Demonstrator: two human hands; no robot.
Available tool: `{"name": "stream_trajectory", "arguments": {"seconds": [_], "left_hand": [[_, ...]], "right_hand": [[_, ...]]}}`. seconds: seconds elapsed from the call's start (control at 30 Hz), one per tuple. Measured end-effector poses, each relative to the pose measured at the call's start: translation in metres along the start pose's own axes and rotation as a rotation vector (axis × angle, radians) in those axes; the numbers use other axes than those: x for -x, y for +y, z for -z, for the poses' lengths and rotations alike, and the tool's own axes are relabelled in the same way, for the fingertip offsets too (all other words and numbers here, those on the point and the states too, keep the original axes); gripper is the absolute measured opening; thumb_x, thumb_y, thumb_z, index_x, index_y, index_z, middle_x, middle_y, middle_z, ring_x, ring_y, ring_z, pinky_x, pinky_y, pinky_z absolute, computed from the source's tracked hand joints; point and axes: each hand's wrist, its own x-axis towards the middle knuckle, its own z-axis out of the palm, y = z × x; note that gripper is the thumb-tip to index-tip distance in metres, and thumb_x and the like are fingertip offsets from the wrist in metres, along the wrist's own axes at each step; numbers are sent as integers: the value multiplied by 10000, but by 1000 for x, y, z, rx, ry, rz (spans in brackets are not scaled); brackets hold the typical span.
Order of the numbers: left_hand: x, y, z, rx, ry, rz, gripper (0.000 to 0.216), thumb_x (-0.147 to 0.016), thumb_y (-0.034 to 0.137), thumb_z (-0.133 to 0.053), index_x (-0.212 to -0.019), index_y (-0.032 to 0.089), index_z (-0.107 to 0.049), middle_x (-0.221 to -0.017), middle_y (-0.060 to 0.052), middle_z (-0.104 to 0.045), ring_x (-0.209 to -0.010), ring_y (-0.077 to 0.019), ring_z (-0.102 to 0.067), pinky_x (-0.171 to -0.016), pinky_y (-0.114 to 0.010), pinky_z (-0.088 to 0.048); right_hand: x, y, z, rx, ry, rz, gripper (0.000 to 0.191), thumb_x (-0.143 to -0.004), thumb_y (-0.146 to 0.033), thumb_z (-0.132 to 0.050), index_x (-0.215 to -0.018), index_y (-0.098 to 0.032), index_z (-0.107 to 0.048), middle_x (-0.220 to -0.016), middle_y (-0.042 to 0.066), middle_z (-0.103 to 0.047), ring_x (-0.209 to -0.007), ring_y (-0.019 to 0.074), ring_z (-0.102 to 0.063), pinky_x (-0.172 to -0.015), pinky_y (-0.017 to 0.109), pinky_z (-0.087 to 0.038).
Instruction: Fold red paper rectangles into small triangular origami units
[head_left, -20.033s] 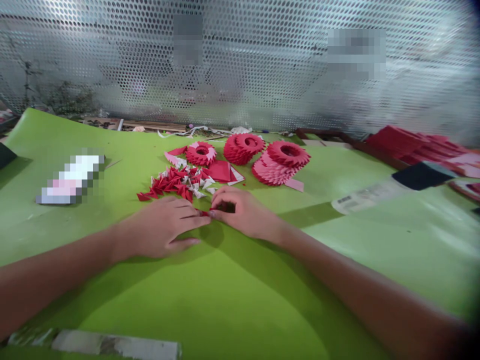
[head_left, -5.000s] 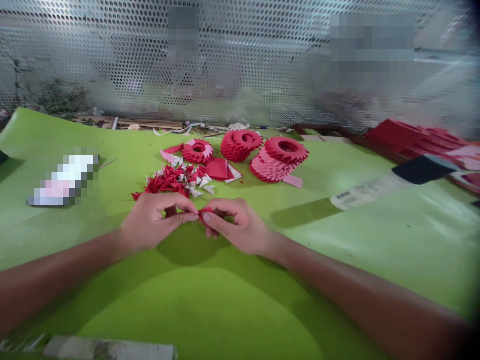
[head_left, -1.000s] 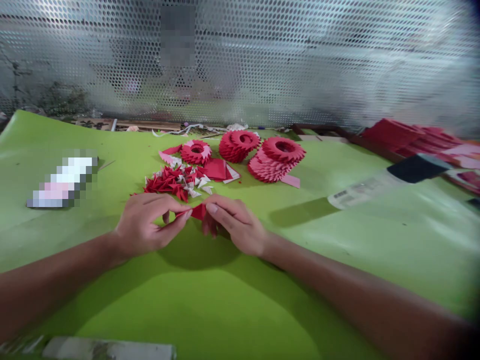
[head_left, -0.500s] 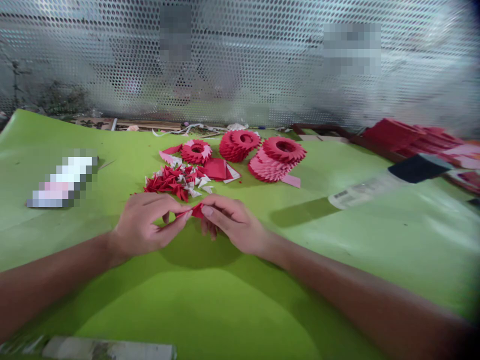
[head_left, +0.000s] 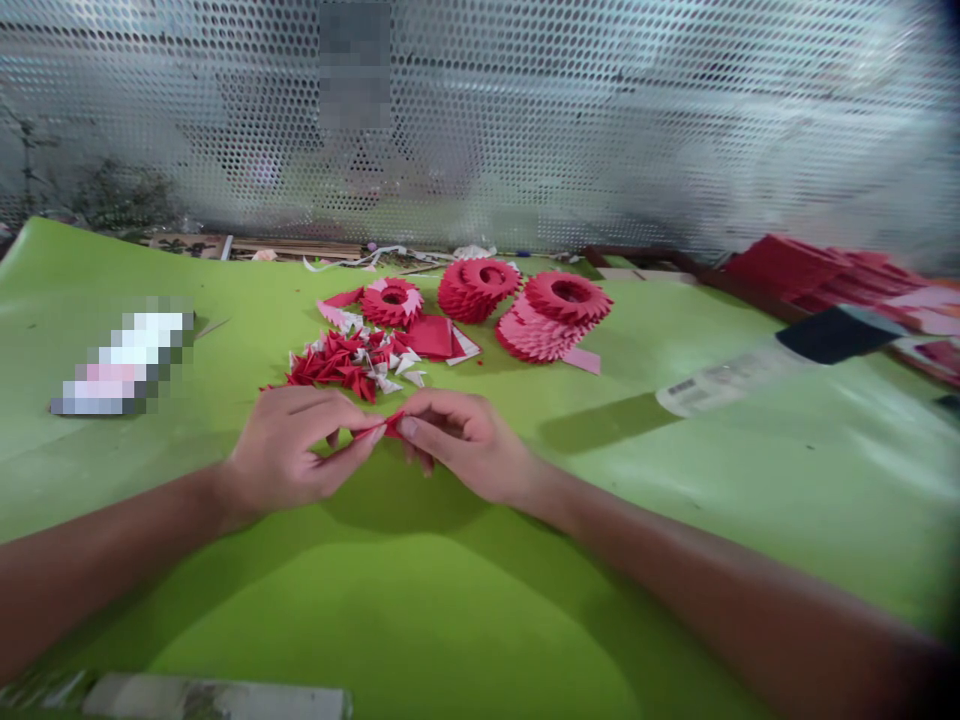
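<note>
My left hand [head_left: 292, 448] and my right hand [head_left: 465, 440] meet just above the green table cover [head_left: 420, 600], both pinching one small red paper piece [head_left: 385, 425] between thumbs and fingertips. Behind the hands lies a heap of folded red and white paper triangles [head_left: 349, 362]. Further back stand three red rings built from such triangles: a small one [head_left: 390, 301], a taller one [head_left: 478, 288] and a wide one [head_left: 555, 315]. Flat red paper squares [head_left: 433, 338] lie between the heap and the rings.
A perforated metal screen [head_left: 525, 120] closes off the far edge of the table. A clear bottle with a black cap [head_left: 772, 358] lies on its side at the right. Stacked red paper sheets [head_left: 817, 275] fill the far right. A pixelated object [head_left: 124, 365] lies at left.
Over the last second my right thumb and fingers have closed in over the red piece, so less of it shows. Both hands stay in the same spot.
</note>
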Motion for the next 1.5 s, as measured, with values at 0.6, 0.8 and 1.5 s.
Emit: {"name": "stream_trajectory", "arguments": {"seconds": [0.6, 0.8, 1.5], "left_hand": [[5, -11, 0, -217, -82, -249, 121, -973, 184, -619, -949, 194, -737, -781, 48, -790, -563, -90, -649, -563, -245, -461], [7, -14, 2, -207, -125, -260, 120, -953, 178, -642, -1008, 202, -747, -849, 43, -802, -597, -99, -668, -573, -248, -480], [3, -4, -4, 495, -494, 752, 401, -972, 444, -438, -784, 152, -638, -615, -6, -596, -465, -107, -473, -415, -198, -302]], "right_hand": [[-3, -1, 4, 6, 50, -70, 330, -913, -484, -652, -829, -166, -652, -730, -3, -635, -554, 83, -562, -500, 202, -458], [-1, -5, 1, 225, 57, -53, 355, -985, -452, -561, -777, -170, -618, -670, -5, -614, -536, 96, -538, -489, 217, -395], [2, -6, -2, 277, 58, -29, 241, -974, -379, -581, -875, -171, -649, -715, -1, -634, -560, 97, -517, -485, 219, -369]]}}
